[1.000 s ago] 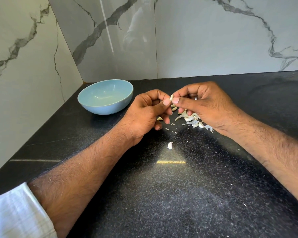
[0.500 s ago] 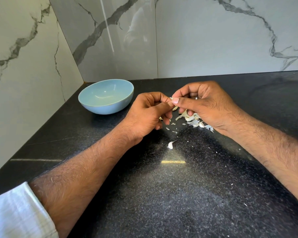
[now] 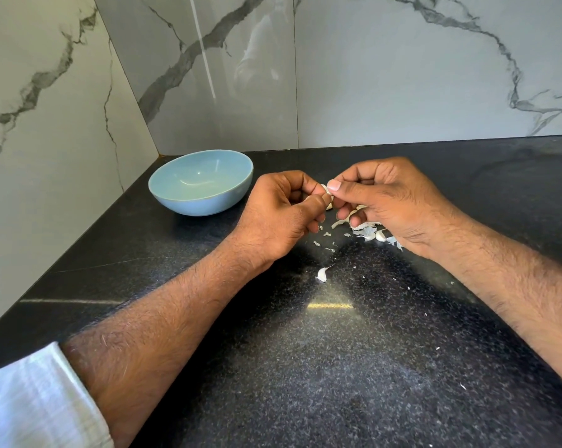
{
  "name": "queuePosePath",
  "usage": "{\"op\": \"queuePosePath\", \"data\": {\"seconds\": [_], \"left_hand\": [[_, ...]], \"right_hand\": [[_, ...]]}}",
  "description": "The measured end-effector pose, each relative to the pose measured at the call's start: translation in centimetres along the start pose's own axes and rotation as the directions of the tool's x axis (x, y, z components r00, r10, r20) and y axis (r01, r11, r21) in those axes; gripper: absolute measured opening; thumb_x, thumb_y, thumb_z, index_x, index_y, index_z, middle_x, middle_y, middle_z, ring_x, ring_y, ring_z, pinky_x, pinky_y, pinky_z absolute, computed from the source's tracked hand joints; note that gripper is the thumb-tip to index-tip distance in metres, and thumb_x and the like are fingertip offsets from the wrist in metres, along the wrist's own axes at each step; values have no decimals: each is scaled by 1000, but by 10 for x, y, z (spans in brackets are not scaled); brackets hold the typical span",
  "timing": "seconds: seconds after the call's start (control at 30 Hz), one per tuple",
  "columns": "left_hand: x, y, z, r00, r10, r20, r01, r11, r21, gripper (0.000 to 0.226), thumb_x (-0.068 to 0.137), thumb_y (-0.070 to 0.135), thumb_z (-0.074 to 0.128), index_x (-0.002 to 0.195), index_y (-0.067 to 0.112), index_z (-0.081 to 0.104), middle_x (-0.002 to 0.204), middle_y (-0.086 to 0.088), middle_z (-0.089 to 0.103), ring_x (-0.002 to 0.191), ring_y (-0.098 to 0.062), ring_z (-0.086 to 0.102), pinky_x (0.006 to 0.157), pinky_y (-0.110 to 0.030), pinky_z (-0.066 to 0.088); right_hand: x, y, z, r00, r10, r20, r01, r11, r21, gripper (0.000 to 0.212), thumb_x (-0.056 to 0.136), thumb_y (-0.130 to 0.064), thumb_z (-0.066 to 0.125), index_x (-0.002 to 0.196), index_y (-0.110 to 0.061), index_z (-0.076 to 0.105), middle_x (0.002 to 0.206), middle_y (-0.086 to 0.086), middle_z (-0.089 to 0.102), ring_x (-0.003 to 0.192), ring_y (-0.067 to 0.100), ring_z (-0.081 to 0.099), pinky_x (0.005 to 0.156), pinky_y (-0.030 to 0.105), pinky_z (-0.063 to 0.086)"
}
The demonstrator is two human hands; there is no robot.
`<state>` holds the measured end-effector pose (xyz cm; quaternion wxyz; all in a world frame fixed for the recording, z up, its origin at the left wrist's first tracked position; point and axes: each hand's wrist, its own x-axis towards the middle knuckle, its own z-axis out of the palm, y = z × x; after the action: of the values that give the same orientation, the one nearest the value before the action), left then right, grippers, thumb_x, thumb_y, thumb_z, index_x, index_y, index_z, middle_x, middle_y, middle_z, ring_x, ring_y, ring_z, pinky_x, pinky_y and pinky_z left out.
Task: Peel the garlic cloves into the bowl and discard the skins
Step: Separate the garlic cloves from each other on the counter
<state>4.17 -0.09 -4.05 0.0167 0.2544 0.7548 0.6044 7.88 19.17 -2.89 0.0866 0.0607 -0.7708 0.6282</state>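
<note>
Skins [image 3: 367, 231] litter the counter [image 3: 337, 367] beneath both hands [image 3: 282, 215], pinching seemingly one clove [image 3: 327, 190], bowl [image 3: 202, 182] nearby.

The worktop [image 3: 305, 367] is black with fine pale speckles. Near its far left corner stands a pale blue bowl [image 3: 202, 202], the same plain blue inside and out. The garlic skins [image 3: 367, 232] scattered toward the far middle are white to off-white. The wall tiles [image 3: 402, 76] behind are pale grey-white with dark grey marble veins. The sleeve [image 3: 30, 409] at the near left edge is white.
</note>
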Motion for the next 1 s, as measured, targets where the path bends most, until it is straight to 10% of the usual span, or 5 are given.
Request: {"op": "queuePosePath", "data": {"seconds": [0.3, 1.0], "left_hand": [[1, 0, -1, 1000, -22, 8, 23, 993, -119, 12, 102, 6, 69, 90, 9, 70, 66, -3, 68, 56, -15, 60, 49, -24, 44], [1, -2, -3, 999, -1, -50, -4, 996, -94, 21, 90, 6, 83, 102, 7, 66, 84, -11, 71, 65, -21, 63, 46, -23, 45]], "right_hand": [[0, -1, -3, 995, 55, 83, -73, 969, 234, 14, 94, 4, 67, 102, -4, 75, 91, 13, 73, 78, 20, 68, 69, 32, 58], [0, -4, -9, 997, 34, 76, -47, 985, 167, 18, 90, 2, 73, 107, -5, 72, 92, 19, 72, 81, 24, 72, 72, 36, 62]]}}
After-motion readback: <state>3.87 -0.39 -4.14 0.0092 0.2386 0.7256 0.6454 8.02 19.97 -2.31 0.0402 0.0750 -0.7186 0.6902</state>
